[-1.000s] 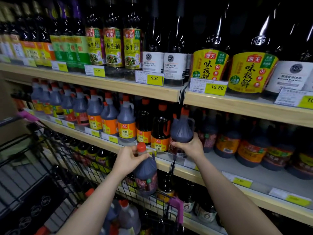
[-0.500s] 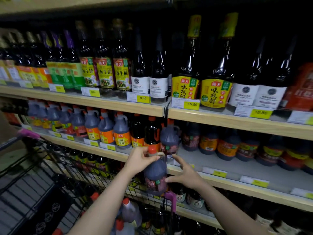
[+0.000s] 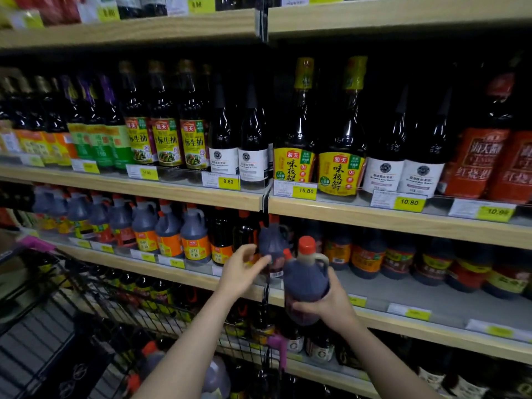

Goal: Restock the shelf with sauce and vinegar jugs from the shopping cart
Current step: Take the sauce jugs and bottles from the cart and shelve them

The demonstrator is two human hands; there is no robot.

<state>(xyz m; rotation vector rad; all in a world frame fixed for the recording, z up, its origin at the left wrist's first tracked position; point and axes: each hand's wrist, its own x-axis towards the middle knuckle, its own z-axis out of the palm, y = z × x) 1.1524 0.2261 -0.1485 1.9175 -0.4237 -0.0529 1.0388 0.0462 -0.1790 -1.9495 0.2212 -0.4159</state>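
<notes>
— On the left, what are you counting?

— I'm seeing the black wire shopping cart point(image 3: 86, 312) with two red-capped jugs point(image 3: 213, 375) lying low in it, though the dim corner is hiding any more. On the middle shelf point(image 3: 178, 272) I'm counting a row of greyish jugs with orange labels point(image 3: 194, 240); four are showing plainly, the ones further left are blurring together.

— And the place itself?

— I'm standing at pale wooden store shelving with yellow price tags point(image 3: 305, 191) along the edges. Tall dark bottles point(image 3: 341, 133) are filling the shelf above, and squat dark jars point(image 3: 368, 254) are lining the back on the right.

— Your hands?

— My left hand point(image 3: 240, 272) is reaching out with fingers loosely spread, holding nothing, its fingertips point(image 3: 264, 259) just beside a dark jug standing on the shelf point(image 3: 272, 243). I cannot tell whether they are touching it.

— And the jug you're restocking?

— My right hand point(image 3: 328, 303) is gripping one dark red-capped jug point(image 3: 306, 286) round its lower body, fingers curling under it. It is hanging nearly upright, in front of the shelf edge, just right of the standing one.
</notes>
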